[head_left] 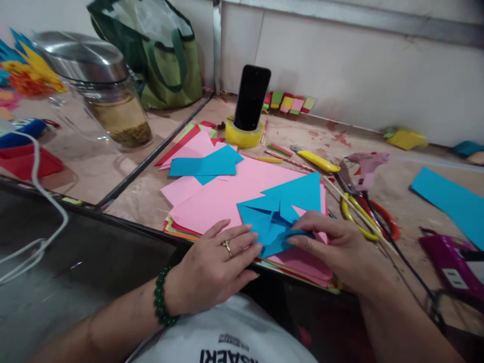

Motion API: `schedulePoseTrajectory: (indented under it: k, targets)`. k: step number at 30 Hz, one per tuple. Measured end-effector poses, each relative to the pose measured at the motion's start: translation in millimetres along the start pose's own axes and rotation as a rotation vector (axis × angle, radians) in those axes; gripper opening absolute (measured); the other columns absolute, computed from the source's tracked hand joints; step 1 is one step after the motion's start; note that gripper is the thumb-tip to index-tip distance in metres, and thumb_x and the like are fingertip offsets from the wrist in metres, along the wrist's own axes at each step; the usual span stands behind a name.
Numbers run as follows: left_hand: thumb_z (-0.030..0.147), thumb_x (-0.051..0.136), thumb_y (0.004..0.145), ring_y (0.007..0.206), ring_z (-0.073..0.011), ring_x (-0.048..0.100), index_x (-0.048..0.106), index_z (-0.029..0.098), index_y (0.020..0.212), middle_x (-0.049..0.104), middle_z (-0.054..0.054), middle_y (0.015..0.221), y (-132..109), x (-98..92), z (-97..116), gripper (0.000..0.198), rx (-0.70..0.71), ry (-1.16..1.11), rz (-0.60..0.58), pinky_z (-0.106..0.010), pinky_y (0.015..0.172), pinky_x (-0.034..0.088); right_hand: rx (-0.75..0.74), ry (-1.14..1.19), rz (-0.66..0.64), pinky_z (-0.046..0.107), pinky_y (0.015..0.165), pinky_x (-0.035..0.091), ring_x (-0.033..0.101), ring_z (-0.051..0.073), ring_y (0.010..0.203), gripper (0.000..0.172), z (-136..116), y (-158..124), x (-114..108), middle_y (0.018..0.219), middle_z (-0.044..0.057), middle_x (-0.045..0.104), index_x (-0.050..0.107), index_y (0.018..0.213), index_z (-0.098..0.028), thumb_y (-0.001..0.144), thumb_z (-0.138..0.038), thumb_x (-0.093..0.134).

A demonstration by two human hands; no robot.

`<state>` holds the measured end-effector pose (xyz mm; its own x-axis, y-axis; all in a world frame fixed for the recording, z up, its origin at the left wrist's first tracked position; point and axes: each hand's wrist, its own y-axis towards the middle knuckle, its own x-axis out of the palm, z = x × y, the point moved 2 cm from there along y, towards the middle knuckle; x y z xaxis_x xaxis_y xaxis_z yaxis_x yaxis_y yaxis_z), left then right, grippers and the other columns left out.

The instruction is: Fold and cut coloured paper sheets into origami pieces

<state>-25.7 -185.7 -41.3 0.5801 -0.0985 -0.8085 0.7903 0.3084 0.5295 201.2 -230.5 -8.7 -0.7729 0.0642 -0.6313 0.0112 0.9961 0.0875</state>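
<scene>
A blue sheet of folded paper (pixel 264 225) lies on a stack of pink paper (pixel 212 201) at the table's front edge. My left hand (pixel 217 259) rests flat with fingers stretched out, its fingertips on the left corner of the blue paper. With thumb and forefinger, my right hand (pixel 333 244) pinches a raised flap at the paper's right side. Just behind it lies another piece of blue paper (pixel 302 194) with pointed edges. More cut blue paper (pixel 206 164) sits at the back left of the stack.
A phone (pixel 252 98) leans in a yellow tape roll (pixel 244 133). To the right are a yellow cutter (pixel 317 160), scissors (pixel 357 217), a pink glue gun (pixel 368 166) and a purple power strip (pixel 449 264). A glass tea jug (pixel 117 118) and green bag (pixel 172 65) stand at left.
</scene>
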Motion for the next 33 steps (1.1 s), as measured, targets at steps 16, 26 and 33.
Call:
schedulePoseTrajectory:
  k: [16,26,33]
  targets:
    - [0.022,0.05,0.089,0.122,-0.0237,0.05,0.056,0.017,0.121,0.058,-0.006,0.133,5.5,4.0,-5.5,0.034,-0.049,-0.058,-0.185,-0.046,0.107,0.034,0.009,-0.219,0.002,0.029,0.064,0.045,0.057,0.016,0.07,0.019,18.3,0.4,5.2,0.075,0.001,0.061,0.065,0.075,-0.022,0.083,-0.039,0.065]
    - [0.016,0.049,0.087,0.125,-0.0249,0.047,0.058,0.017,0.117,0.057,-0.007,0.134,3.4,1.7,-6.9,0.032,-0.035,-0.083,-0.192,-0.047,0.107,0.034,0.009,-0.206,0.006,0.029,0.064,0.045,0.057,0.017,0.07,0.019,15.7,2.8,6.1,0.073,0.002,0.06,0.065,0.073,-0.021,0.083,-0.037,0.065]
    - [0.015,0.05,0.084,0.126,-0.0257,0.046,0.057,0.016,0.119,0.056,-0.008,0.135,3.2,2.2,-7.0,0.035,-0.025,-0.084,-0.202,-0.049,0.108,0.033,0.013,-0.208,0.02,0.028,0.062,0.045,0.056,0.016,0.067,0.022,17.5,3.5,7.4,0.07,0.001,0.059,0.065,0.072,-0.022,0.083,-0.041,0.064]
